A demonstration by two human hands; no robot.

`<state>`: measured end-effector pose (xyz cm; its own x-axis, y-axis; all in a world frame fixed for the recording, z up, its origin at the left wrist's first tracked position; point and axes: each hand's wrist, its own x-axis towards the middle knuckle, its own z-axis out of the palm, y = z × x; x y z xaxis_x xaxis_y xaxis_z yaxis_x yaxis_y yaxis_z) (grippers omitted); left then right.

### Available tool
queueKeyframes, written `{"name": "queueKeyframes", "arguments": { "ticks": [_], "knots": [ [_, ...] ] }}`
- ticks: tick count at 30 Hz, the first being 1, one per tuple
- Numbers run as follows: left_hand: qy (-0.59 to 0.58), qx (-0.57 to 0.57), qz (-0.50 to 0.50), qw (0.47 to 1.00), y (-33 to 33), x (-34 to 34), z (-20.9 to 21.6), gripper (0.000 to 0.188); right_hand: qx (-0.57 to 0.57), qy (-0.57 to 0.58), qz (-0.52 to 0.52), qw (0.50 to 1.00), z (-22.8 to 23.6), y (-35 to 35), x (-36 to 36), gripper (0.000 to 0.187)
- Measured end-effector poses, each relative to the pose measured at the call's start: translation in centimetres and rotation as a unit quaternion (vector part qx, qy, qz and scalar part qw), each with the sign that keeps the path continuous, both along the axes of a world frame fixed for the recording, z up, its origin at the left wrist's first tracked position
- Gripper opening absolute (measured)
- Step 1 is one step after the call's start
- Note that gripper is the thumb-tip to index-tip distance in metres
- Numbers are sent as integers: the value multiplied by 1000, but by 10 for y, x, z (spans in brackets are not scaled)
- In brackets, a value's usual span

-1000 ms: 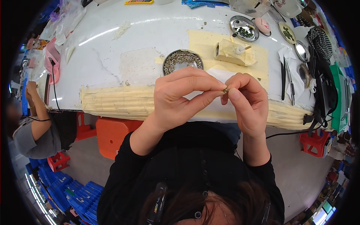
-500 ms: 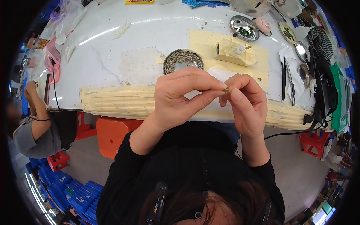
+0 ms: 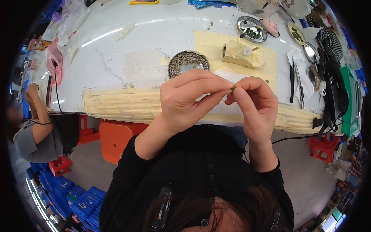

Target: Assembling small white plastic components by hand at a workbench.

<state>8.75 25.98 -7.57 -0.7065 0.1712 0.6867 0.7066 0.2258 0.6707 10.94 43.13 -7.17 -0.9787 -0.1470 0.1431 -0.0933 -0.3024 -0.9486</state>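
Between my fingertips is a tiny brass-coloured piece (image 3: 232, 89), too small to name further. My left hand (image 3: 189, 98) pinches it from the left with thumb and forefinger. From the other side, my right hand (image 3: 256, 106) closes thumb and forefinger on the same piece, so the two pinches meet. Just beyond my left hand lies a round metal dish (image 3: 209, 66) with many small metallic bits in it. Behind my right hand sits a block wrapped in yellow tape (image 3: 235, 55), holding a small white bottle (image 3: 248, 50) with a stick-like tip.
Yellow padding (image 3: 123, 102) lines the table's near edge. To the right lie tweezers (image 3: 292, 81) and a slim tool (image 3: 300, 87) on white tissue. Farther back is a metal dish (image 3: 264, 38) of dark green pieces. A person (image 3: 36, 131) sits at the left, by a pink stand (image 3: 55, 58).
My right hand has shifted slightly right and its fingertips have drawn closer to the left ones around the tiny piece. My left hand stays almost in place.
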Motion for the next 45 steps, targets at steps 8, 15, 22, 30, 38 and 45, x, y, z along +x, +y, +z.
{"name": "queueKeyframes", "arguments": {
  "ticks": [8, 15, 22, 30, 38, 45],
  "knots": [
    [-24, 24, -59, 998, -6, -1, 0, 21, -214, -238, 191, 928, -2, 12, -12, 14],
    [-47, 39, -83, 995, -6, -2, 0, 21, -207, -224, 191, 933, -5, 15, -11, 14],
    [4, -11, 11, 1000, 0, 1, 0, 20, 41, 14, -18, 999, 0, 4, 1, 13],
    [-26, 17, -28, 999, -3, -1, 0, 20, -107, -136, 80, 982, 1, 5, -3, 12],
    [-25, 12, -12, 1000, -2, 0, -2, 20, 43, 18, -40, 998, 2, -3, 3, 11],
    [-5, 6, -16, 1000, -2, -1, -2, 20, -10, -28, -5, 1000, 1, -1, 0, 10]
  ]
}}
